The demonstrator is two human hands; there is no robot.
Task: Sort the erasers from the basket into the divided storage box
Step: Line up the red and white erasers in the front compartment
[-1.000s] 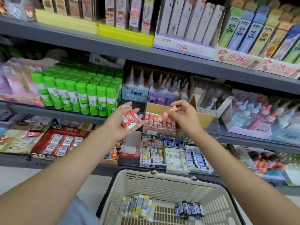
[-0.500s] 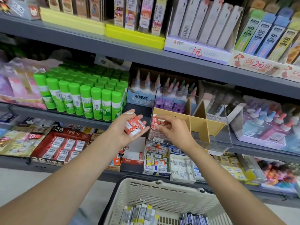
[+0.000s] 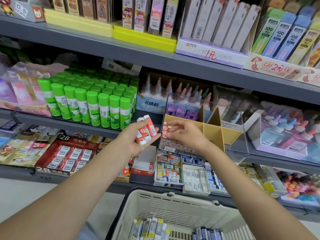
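My left hand (image 3: 133, 141) grips several red erasers (image 3: 146, 131); my right hand (image 3: 183, 134) pinches one eraser (image 3: 165, 129) at the storage box (image 3: 242, 149) rim, 9 o'clock edge. The basket (image 3: 155, 205) holds wrapped erasers.

We see the box (image 3: 239, 135) open on top under the shelf (image 3: 190, 64); its dividers (image 3: 214, 125) wall the right cells, and glue sticks (image 3: 93, 104) crowd its left.

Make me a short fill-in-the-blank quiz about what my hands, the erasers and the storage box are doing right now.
1. The left hand holds a bunch of red and ____ erasers.
2. The right hand pinches one eraser at the storage box's ____ end.
3. The box's dividers are ____ in colour.

Missing words: white; left; yellow
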